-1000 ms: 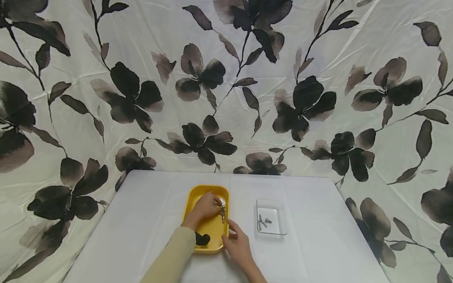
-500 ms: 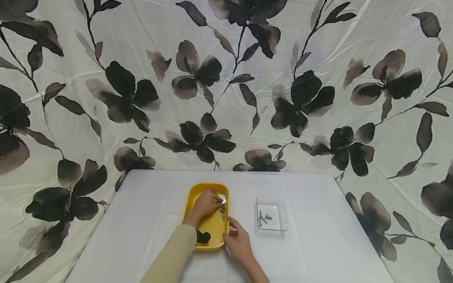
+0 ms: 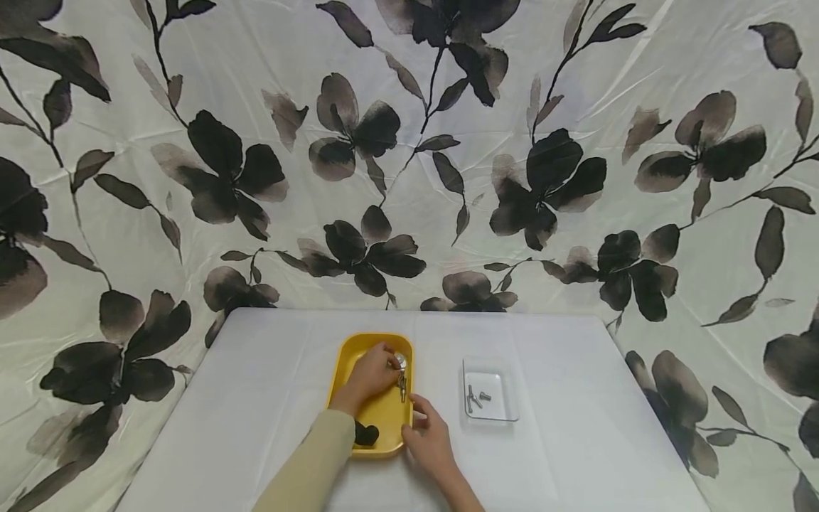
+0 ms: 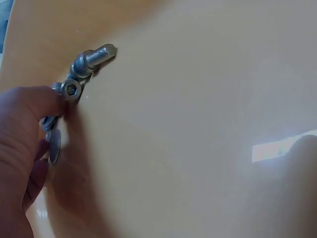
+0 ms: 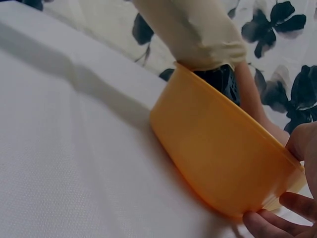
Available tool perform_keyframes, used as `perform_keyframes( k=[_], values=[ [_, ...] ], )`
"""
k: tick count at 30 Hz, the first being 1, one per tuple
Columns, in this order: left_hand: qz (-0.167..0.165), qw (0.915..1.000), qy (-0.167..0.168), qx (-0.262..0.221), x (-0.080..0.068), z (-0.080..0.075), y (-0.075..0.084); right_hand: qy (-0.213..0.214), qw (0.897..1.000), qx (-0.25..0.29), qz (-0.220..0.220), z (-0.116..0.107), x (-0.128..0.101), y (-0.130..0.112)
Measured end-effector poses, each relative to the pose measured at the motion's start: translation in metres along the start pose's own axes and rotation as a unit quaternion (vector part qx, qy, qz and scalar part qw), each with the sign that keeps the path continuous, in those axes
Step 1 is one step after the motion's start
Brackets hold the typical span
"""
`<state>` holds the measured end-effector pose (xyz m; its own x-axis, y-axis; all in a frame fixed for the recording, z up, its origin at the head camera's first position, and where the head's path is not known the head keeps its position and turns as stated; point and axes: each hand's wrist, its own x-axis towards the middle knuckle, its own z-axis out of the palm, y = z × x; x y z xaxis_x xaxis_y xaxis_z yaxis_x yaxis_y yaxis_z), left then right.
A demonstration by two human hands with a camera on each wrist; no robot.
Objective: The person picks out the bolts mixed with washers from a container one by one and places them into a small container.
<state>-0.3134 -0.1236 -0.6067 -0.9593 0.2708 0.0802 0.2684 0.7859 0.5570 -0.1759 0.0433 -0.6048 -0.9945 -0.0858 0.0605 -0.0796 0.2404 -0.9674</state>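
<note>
A yellow tray stands on the table, tilted in the right wrist view. My left hand reaches into it, thumb and fingers pinching at a small heap of metal hardware along its right wall. In the left wrist view a socket-head bolt shows at the thumb tip. Another bolt lies beyond it, and a round washer stands on edge by the fingers. My right hand holds the tray's right side from outside, thumb at the rim and fingers low on the wall.
A clear plastic box with several bolts sits to the right of the tray on the white table. A black wrist strap part overlaps the tray's near end. Flowered cloth hangs behind the table.
The head view has shifted slightly. Both hands stay at about the same places on the tray, the left among the bolts with only small finger movement.
</note>
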Motion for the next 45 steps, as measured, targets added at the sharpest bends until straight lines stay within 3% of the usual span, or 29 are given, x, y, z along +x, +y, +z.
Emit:
perform_keyframes(
  k=[5,17,22,33,45],
  values=[
    [-0.009,0.9998,0.014,0.007,0.002,-0.011,0.005,-0.006,1.000,-0.012,-0.015,-0.002,0.005,-0.002],
    [-0.015,0.9983,0.011,-0.055,0.011,-0.032,0.011,-0.005,1.000,-0.012,-0.020,-0.007,0.009,-0.003],
    [0.004,0.9959,0.019,-0.088,0.009,-0.042,0.024,-0.002,1.000,-0.009,-0.026,-0.009,0.010,-0.002],
    [0.029,0.9863,0.059,-0.152,0.002,-0.047,0.041,-0.006,1.000,-0.021,-0.018,-0.010,0.007,0.001],
    [0.062,0.9773,0.047,-0.197,-0.008,-0.056,0.066,-0.029,0.999,-0.022,-0.003,-0.008,0.003,0.000]
  ],
)
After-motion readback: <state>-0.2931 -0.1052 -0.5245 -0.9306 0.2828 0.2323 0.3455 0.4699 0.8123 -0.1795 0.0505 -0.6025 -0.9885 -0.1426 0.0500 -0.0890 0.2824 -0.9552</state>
